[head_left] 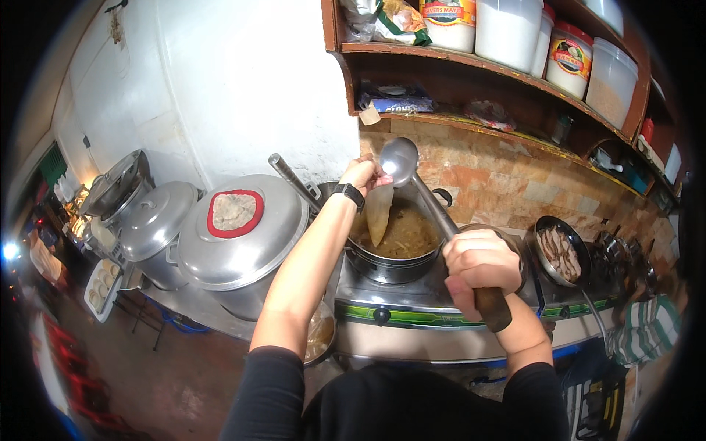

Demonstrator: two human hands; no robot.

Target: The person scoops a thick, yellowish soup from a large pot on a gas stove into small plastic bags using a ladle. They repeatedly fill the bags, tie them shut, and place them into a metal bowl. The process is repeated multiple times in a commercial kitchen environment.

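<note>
My left hand (365,175), with a black watch at the wrist, grips the top of a clear plastic bag (379,212) that hangs over a dark pot. Brownish liquid fills the bag's pointed lower end. In my right hand (482,264) is the wooden handle of a large metal ladle (400,157), whose bowl is raised beside my left fingers, above the bag's mouth. The pot (392,269) stands on a gas stove (408,300) and holds brown broth (411,234) with pieces in it.
Left of the stove stand large lidded aluminium pots (242,242), one with a red-edged cloth pad (235,214) on its lid. A frying pan (560,253) with meat slices is at the right, its handle pointing towards me. Wooden shelves (496,66) with jars and tubs hang above.
</note>
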